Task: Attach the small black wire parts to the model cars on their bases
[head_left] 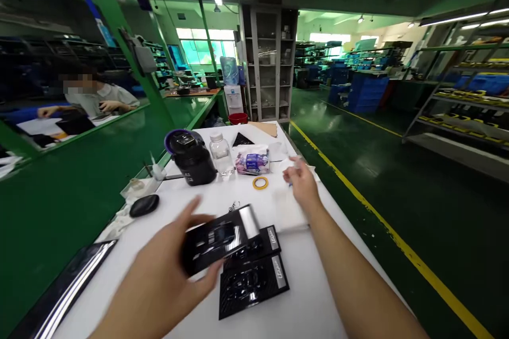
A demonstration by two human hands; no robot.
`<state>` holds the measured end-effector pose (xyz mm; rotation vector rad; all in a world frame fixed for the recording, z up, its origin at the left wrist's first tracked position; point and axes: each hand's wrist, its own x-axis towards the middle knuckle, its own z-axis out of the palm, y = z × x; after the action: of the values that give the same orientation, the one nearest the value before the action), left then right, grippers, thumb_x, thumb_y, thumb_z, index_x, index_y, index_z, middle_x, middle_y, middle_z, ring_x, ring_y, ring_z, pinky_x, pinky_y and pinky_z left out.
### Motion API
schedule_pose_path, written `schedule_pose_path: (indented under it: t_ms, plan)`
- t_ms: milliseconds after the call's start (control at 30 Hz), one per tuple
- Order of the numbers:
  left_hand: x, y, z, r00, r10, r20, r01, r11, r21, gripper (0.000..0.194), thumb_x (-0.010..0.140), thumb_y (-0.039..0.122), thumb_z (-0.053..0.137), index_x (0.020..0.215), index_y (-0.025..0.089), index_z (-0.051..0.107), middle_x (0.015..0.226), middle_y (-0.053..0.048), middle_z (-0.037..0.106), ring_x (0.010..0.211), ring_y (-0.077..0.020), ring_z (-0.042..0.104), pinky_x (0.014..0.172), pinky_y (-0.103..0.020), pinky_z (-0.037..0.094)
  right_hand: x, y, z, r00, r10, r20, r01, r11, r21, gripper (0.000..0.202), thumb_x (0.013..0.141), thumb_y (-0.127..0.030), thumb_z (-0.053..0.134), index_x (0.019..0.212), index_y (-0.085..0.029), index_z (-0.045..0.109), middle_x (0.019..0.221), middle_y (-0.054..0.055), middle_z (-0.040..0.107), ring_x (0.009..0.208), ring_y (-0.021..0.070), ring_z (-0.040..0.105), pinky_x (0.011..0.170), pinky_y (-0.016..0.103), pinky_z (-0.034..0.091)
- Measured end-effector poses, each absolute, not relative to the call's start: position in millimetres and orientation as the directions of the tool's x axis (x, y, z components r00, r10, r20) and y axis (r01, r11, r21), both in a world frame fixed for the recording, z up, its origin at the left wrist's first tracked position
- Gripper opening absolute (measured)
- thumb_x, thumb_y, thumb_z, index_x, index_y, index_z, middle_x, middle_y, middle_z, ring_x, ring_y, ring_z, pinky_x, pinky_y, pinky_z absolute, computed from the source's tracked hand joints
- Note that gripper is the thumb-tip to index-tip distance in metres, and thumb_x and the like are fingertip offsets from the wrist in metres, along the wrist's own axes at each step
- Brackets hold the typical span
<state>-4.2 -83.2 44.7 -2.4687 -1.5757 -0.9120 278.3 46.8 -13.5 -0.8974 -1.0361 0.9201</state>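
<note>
My left hand (170, 259) grips a black display base with a small dark model car (217, 238) on it, tilted above the table. A silvery plate shows at one end of this base. Just beyond lie two similar model car bases (254, 280), each with a silver label, partly overlapped by the held one. My right hand (300, 183) is over the table's right side, its fingers curled together. Whatever they pinch, if anything, is too small and blurred to name. Under its wrist lies a blurred white slab (292, 212). Yellow tape (260, 183) sits left of that hand.
Along the back of the white table (191, 286) stand a black jug (193, 159), a clear bottle (221, 154) and a tissue pack (252, 160). A black mouse-like object (144, 205) lies left. Behind a green partition, another person (99, 95) sits working.
</note>
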Motion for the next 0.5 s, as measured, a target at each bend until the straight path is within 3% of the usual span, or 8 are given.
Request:
schedule_pose_path:
  t_ms: [67, 133, 200, 267, 367, 500]
  plan:
    - [21.3, -69.1, 37.7, 0.373, 0.811, 0.45, 0.824, -0.513, 0.24, 0.092, 0.073, 0.035, 0.069, 0.154, 0.029, 0.025, 0.118, -0.005, 0.07, 0.092, -0.0268, 0.072, 0.076, -0.037, 0.061, 278.4, 34.0, 6.0, 0.264, 0.908, 0.326, -0.305, 0.4, -0.864, 0.038, 0.085, -0.043, 0.063, 0.12, -0.03, 0.055, 0.077, -0.005, 0.049, 0.071, 0.0144, 0.052, 0.08, 0.032, 0.049]
    - [39.2, -57.4, 25.9, 0.416, 0.805, 0.424, 0.796, -0.547, 0.258, 0.09, 0.073, 0.029, 0.068, 0.152, 0.029, 0.025, 0.121, -0.005, 0.069, 0.098, -0.0269, 0.07, 0.082, -0.039, 0.06, 275.2, 17.9, 23.8, 0.21, 0.918, 0.337, -0.408, 0.396, -0.823, 0.039, 0.083, -0.053, 0.061, 0.114, -0.03, 0.058, 0.074, -0.005, 0.044, 0.067, 0.0148, 0.049, 0.071, 0.03, 0.048]
    - [45.9, -51.5, 11.2, 0.4, 0.797, 0.452, 0.766, -0.562, 0.313, 0.091, 0.074, 0.026, 0.067, 0.153, 0.028, 0.022, 0.122, -0.006, 0.069, 0.104, -0.0263, 0.069, 0.087, -0.039, 0.059, 267.6, 2.1, 34.8, -0.024, 0.941, 0.337, -0.62, 0.251, -0.744, 0.049, 0.083, -0.071, 0.054, 0.087, -0.023, 0.061, 0.065, -0.004, 0.037, 0.055, 0.0139, 0.039, 0.054, 0.027, 0.04]
    - [43.9, -51.3, -1.1, 0.383, 0.786, 0.486, 0.722, -0.583, 0.373, 0.095, 0.075, 0.025, 0.067, 0.155, 0.027, 0.017, 0.123, -0.006, 0.068, 0.107, -0.0251, 0.068, 0.09, -0.039, 0.058, 257.1, -9.8, 38.3, -0.272, 0.88, 0.39, -0.75, 0.059, -0.658, 0.064, 0.083, -0.081, 0.05, 0.061, -0.021, 0.047, 0.053, -0.006, 0.029, 0.046, 0.0119, 0.027, 0.045, 0.025, 0.029]
    - [37.1, -56.0, -7.6, 0.385, 0.77, 0.508, 0.682, -0.609, 0.406, 0.099, 0.076, 0.025, 0.067, 0.158, 0.028, 0.012, 0.122, -0.006, 0.069, 0.105, -0.0241, 0.069, 0.087, -0.037, 0.059, 243.9, -19.8, 36.5, -0.386, 0.793, 0.471, -0.801, -0.035, -0.598, 0.073, 0.084, -0.085, 0.045, 0.052, -0.022, 0.03, 0.043, -0.007, 0.02, 0.041, 0.0112, 0.021, 0.043, 0.026, 0.023]
    - [37.8, -61.3, -2.8, 0.384, 0.761, 0.523, 0.684, -0.615, 0.393, 0.1, 0.073, 0.024, 0.068, 0.157, 0.028, 0.013, 0.12, -0.006, 0.07, 0.102, -0.025, 0.07, 0.085, -0.038, 0.06, 238.7, -26.7, 36.6, -0.359, 0.8, 0.481, -0.807, -0.006, -0.591, 0.071, 0.088, -0.08, 0.043, 0.051, -0.021, 0.027, 0.042, -0.006, 0.019, 0.04, 0.0117, 0.023, 0.044, 0.027, 0.024]
